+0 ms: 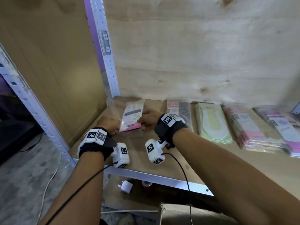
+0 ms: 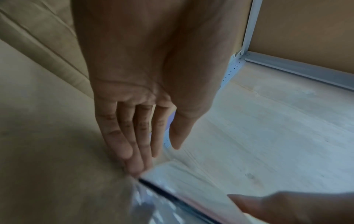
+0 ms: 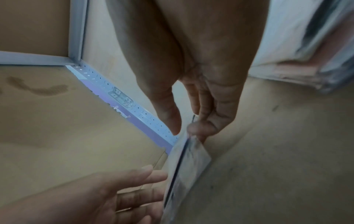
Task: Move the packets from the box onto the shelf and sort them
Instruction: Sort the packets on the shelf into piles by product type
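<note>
A pink packet (image 1: pixel 131 117) in a clear plastic sleeve lies at the left end of the wooden shelf (image 1: pixel 162 161), between my two hands. My left hand (image 1: pixel 113 127) is at its left edge. In the left wrist view its fingers (image 2: pixel 134 151) are straight, and their tips touch the packet (image 2: pixel 172 204). My right hand (image 1: pixel 146 120) is at the packet's right edge. In the right wrist view its curled fingers (image 3: pixel 206 125) and thumb hold the top corner of the packet (image 3: pixel 187 159), which looks tilted up on its edge.
Sorted stacks lie in a row to the right: a pink-and-grey stack (image 1: pixel 178 109), a green one (image 1: pixel 212 122), a pink one (image 1: pixel 248 127) and a purple one (image 1: pixel 279 127). A metal upright (image 1: pixel 103 46) and a cardboard side panel (image 1: pixel 48 70) close the left. A white plug (image 1: pixel 125 186) lies below.
</note>
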Demonstrator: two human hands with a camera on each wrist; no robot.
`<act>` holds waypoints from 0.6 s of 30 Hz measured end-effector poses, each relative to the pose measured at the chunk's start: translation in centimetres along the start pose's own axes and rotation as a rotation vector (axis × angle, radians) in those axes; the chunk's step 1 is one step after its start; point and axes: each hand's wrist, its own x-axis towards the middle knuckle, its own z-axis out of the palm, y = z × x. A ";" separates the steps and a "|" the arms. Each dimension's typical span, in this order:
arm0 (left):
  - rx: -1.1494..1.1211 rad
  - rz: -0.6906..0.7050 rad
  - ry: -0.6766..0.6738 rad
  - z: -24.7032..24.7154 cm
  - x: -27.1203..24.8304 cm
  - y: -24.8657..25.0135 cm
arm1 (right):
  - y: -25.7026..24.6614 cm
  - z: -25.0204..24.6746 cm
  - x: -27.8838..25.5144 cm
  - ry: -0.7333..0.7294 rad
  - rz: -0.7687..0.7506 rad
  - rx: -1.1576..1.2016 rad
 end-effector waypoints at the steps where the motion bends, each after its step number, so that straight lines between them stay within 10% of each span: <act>1: -0.032 -0.030 -0.054 0.0 -0.2 0.0 | 0.1 -0.4 -0.3 0.024 -0.036 -0.026; 7: -0.027 0.194 -0.081 0.0 -2.1 1.8 | -0.9 -4.7 -4.1 0.077 -0.165 0.269; 18: 0.225 0.940 0.394 3.7 -10.8 10.5 | -0.6 -15.2 -13.9 -0.002 -0.325 0.595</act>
